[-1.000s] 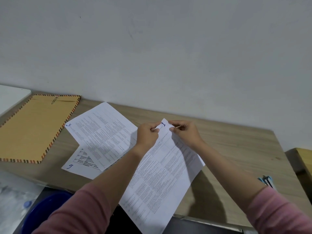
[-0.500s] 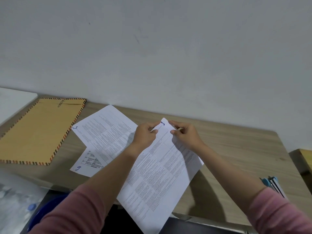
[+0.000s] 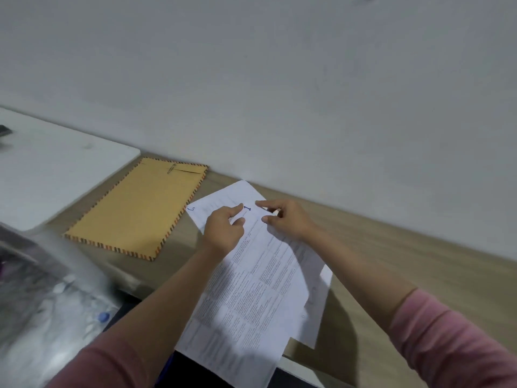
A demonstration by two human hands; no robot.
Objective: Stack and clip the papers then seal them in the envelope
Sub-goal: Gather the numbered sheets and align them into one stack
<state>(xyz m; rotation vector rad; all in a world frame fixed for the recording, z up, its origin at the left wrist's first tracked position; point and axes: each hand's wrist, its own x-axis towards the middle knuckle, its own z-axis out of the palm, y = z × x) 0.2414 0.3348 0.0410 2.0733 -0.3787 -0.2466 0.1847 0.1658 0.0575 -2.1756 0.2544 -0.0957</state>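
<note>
The papers [image 3: 260, 278] now lie flatter over the desk [image 3: 419, 275] edge than a second ago. The left hand [image 3: 223, 231] pinches their top corner; the right hand [image 3: 285, 219] holds its fingers loosely spread beside it. The envelope [image 3: 140, 208] lies to their left, apart.

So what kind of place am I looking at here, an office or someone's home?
Probably a plain desk workspace, office or home study; I can't tell which. A wooden desk stands against a bare wall, with printed papers under both hands and a brown envelope beside them.
</note>
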